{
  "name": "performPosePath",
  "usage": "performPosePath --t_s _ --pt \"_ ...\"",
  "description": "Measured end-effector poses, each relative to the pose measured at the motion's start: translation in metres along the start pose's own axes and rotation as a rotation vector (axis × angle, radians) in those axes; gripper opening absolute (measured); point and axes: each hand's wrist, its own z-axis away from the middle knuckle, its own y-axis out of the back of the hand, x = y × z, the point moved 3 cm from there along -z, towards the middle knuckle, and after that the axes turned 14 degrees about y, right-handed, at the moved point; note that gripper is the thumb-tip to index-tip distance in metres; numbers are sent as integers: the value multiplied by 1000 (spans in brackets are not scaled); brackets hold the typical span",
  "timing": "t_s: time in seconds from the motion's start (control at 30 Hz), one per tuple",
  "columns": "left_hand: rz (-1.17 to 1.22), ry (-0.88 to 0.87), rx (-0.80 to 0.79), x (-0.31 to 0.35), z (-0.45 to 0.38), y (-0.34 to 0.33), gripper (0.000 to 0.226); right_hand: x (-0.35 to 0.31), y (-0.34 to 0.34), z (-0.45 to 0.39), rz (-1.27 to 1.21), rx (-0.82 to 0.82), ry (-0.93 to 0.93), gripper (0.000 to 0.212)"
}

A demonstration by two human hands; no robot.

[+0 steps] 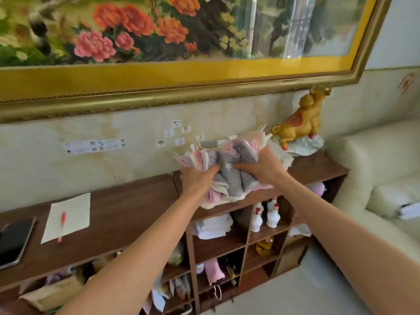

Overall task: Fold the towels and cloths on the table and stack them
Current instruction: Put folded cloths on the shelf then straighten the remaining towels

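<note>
Grey, pink cloths (229,169) gripped by left hand (200,180), right hand (261,167).

Bunched pink, grey and cream cloths (229,169) atop the wooden cabinet (127,201)

We can't read the wall stickers (94,146), too small and blurred. Tablet (13,241) cut by the left edge, framed painting (181,30) by the top and left. Fingertips of both hands are buried in the towel bundle (229,169). Lower shelf contents (177,289) are an unreadable jumble.
</note>
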Motion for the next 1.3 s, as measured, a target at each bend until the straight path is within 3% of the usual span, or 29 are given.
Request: performPosePath --t_s 0.1,0.13,0.27,0.37,0.5,0.73,0.87,1.0,1.07,1.2,1.3 --pt "-30 67 -35 19 -42 -15 66 8 -9 -64 110 -26 37 86" --pt "-21 90 -34 24 -58 -21 63 12 -11 -83 147 -35 42 85" --pt "40 211 -80 41 -109 -45 88 25 -15 -158 259 -139 99 76" --pt "39 269 -89 51 -136 -66 75 32 -13 -214 270 -253 150 73" --pt "139 301 -8 64 -166 -81 75 45 -19 -276 248 -388 265 59" --pt "375 458 228 47 -189 -144 101 74 -51 -335 266 -562 514 78" --pt "517 480 278 31 -190 -168 57 71 -67 -341 335 -623 651 80" --pt "318 511 475 28 -183 -148 57 75 -84 -339 310 -688 691 76" --pt "267 526 499 25 -178 -128 63 76 -93 -335 281 -698 695 73" --pt "129 523 527 30 -165 -87 48 68 -106 -321 262 -746 681 62" --pt "43 508 559 32 -158 -63 51 59 -118 -309 271 -793 691 59"
